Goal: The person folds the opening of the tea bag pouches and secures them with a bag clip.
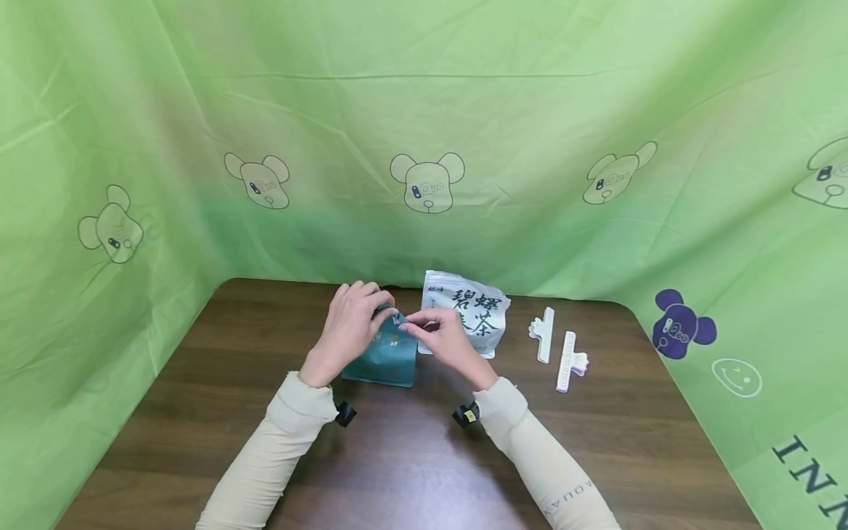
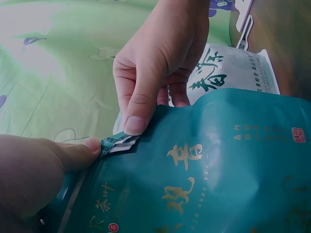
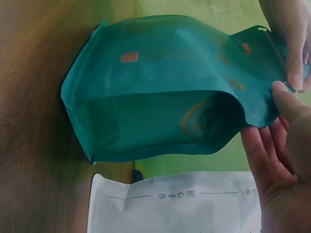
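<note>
Green cloth hangs behind a brown table. Head view: the teal pouch is below the fingers, the left hand and right hand both pinching its top; a white pouch stands beside it, 2 white clips farther right. Left wrist view: 2 thumbs meet a folded strip. Right wrist view: the teal pouch's side gusset lies left of both hands.

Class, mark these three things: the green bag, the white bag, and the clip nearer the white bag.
Green bag [image 2: 218, 167]: left wrist view, printed front.
White bag [image 1: 465, 315]: head view, printed front.
Clip [image 1: 546, 336]: head view, long bar.
</note>
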The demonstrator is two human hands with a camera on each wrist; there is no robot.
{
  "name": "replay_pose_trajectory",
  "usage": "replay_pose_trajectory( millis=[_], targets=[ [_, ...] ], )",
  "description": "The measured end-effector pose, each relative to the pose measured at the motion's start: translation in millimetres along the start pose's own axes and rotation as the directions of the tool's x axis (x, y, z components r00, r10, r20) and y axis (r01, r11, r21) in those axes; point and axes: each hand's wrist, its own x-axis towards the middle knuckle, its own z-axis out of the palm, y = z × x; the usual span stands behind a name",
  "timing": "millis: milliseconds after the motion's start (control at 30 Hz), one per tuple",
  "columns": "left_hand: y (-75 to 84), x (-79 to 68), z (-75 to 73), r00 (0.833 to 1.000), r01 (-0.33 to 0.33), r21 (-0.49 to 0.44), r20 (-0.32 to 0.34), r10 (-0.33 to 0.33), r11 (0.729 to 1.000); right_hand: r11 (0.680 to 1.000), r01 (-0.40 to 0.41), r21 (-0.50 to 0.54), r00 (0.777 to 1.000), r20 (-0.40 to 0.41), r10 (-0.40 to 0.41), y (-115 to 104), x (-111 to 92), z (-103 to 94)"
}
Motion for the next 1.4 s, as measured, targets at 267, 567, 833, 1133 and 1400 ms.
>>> replay_pose_trajectory(
  millis=[267,567,833,1133,1400],
  targets=[
    [-1.7,0.8,0.6,1.000,-0.015,0.007,0.003,0.015,1.000,0.999,0.031,-0.008,0.999,-0.008,-0.031,-2,0,0.6],
    [-2.5,0.8,1.0,1.000,-0.022,0.011,0.002,0.022,1.000,0.991,0.126,-0.039,0.992,0.032,-0.125,-3,1,-2.3],
    [-2.9,-0.2,1.7,1.000,-0.017,-0.007,0.002,0.017,1.000,0.981,0.193,-0.015,0.978,0.084,-0.192,-1,3,-7.4],
    [-5.4,-1.3,1.9,1.000,-0.010,-0.020,0.012,0.011,1.000,0.978,0.209,0.024,0.969,0.128,-0.211,3,4,-9.4],
    [-6.7,-0.8,2.8,1.000,-0.008,-0.026,0.009,0.008,1.000,0.989,0.150,-0.008,0.984,0.094,-0.148,-3,6,-4.1]
  ],
)
